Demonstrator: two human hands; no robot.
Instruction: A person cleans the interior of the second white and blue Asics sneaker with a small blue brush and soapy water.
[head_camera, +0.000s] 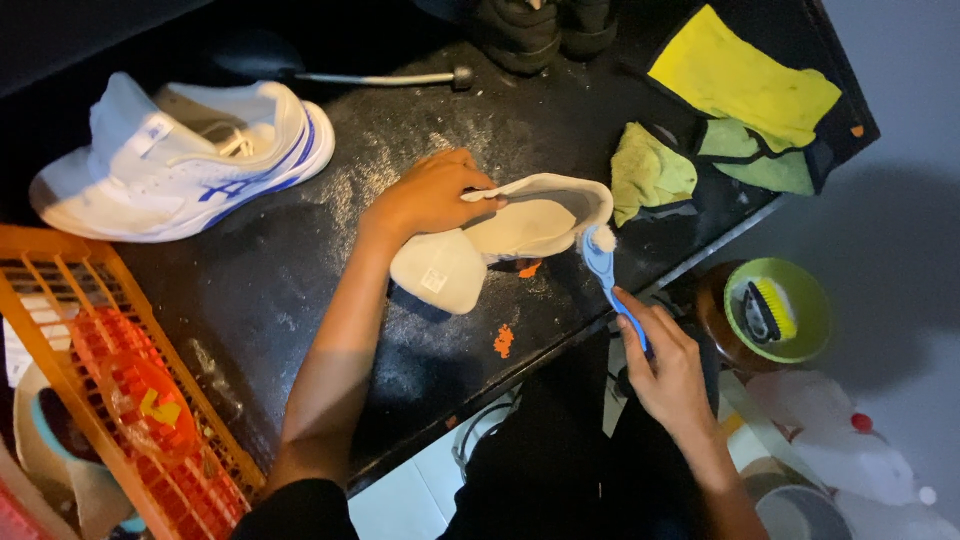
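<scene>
Black and dusted with pale powder, the worktop (300, 290) fills most of the view, running from nine o'clock across to two o'clock; an orange plastic crate (110, 400) sits at eight o'clock, partly off the lower left edge; a white trainer with blue stripes (180, 160) lies on its side at ten o'clock, well apart from the hands; a bright yellow cloth (740, 80) is spread at one o'clock, with a crumpled yellow-green cloth (650, 175) just below it, near the centre; a green bowl (815, 310) stands off the worktop at three o'clock, holding a scrubbing brush with yellow bristles (772, 310); a dark tool with a metal rod (380, 78) lies at twelve o'clock.

At the centre, a white shoe upper (520, 235) rests on the worktop, its opening turned toward the right; the left hand (430, 195) presses down on it from the eleven o'clock side, fingers curled over its rim and gripping it; the right hand (665, 365), at five o'clock from the centre, has its fingers closed around the handle of a blue toothbrush (610, 280), whose foamy white head touches the shoe upper's right-hand edge; small orange scraps (503, 340) lie on the worktop just below the shoe upper.
</scene>
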